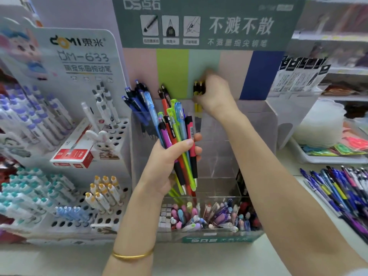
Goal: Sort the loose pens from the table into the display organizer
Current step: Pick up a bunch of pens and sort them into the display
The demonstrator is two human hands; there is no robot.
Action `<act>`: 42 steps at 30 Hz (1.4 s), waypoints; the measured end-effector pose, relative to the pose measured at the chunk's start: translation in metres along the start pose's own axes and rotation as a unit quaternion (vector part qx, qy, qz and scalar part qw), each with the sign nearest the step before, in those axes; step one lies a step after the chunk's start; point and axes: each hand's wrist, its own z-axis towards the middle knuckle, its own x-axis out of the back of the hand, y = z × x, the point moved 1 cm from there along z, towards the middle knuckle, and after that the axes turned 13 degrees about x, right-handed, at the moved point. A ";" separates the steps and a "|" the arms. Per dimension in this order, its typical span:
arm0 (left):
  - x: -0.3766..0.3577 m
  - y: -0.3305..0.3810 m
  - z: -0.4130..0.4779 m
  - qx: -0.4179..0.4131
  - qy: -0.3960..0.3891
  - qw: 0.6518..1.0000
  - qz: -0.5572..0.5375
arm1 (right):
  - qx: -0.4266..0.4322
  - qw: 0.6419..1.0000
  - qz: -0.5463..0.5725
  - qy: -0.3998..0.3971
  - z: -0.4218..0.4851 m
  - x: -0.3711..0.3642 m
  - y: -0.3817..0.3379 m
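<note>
Left grip [165,166] clasps pen bundle [175,128]; right grip [217,94] holds yellow pens [198,87] in organizer [258,120].

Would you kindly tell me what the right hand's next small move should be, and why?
Probably lower the yellow pens the right hand grips into the compartment of the organizer beneath them and let go. Their lower ends already sit behind its clear wall, next to blue pens and orange pens grouped by colour, while the left hand holds a mixed bundle.
</note>
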 end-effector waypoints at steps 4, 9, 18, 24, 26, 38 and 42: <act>0.006 -0.007 0.000 -0.004 -0.033 0.999 -0.009 | -0.008 1.000 0.025 0.011 -0.010 0.002 0.000; 0.012 -0.013 -0.001 -0.011 -0.079 0.997 -0.021 | 0.045 0.984 0.106 0.135 -0.047 0.014 -0.006; 0.022 -0.018 -0.008 -0.033 -0.108 0.993 -0.021 | -0.027 0.922 0.360 -0.138 -0.093 0.008 -0.027; 0.033 -0.021 -0.018 -0.027 -0.064 0.997 0.041 | -0.010 0.902 0.403 -0.154 -0.102 -0.001 -0.027; 0.036 -0.021 -0.020 -0.037 -0.033 0.997 0.066 | -0.008 0.902 0.406 -0.149 -0.106 -0.003 -0.029; 0.040 -0.019 -0.035 -0.075 0.101 0.989 0.072 | -0.003 0.944 0.330 -0.010 -0.127 -0.025 -0.052; 0.043 -0.017 -0.032 -0.070 0.168 0.982 0.061 | -0.007 0.938 0.333 0.095 -0.126 -0.025 -0.056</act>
